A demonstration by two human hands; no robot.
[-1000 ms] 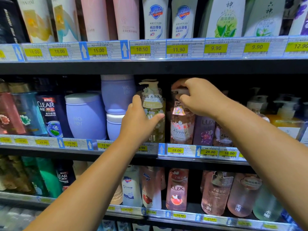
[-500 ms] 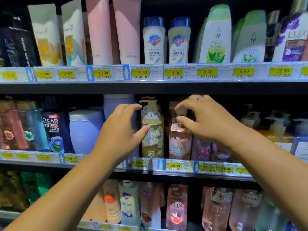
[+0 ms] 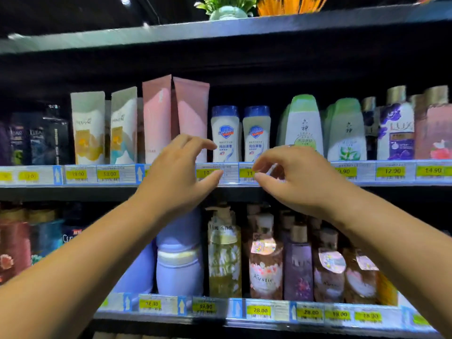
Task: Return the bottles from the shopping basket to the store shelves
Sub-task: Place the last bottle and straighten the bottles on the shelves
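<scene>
Both my hands are raised in front of the shelves and hold nothing. My left hand (image 3: 178, 177) hovers before the price strip of the upper shelf (image 3: 391, 183), fingers loosely curved. My right hand (image 3: 293, 179) is beside it, thumb and fingers curved near each other, nothing between them. Below them, on the lower shelf (image 3: 318, 321), stand a yellow-green pump bottle (image 3: 223, 255) and a pink Kustie pump bottle (image 3: 265, 263), both upright and untouched. No shopping basket is in view.
Two white Safeguard bottles (image 3: 225, 135) stand just behind my hands on the upper shelf, with pink tubes (image 3: 171, 118) to their left and green-capped bottles (image 3: 303, 128) to their right. Lilac tubs (image 3: 179, 267) sit left of the pump bottles. A top shelf carries plants.
My hands have let go of the two pump bottles and drawn back, now appearing higher in front of the upper shelf. The view has tilted upward.
</scene>
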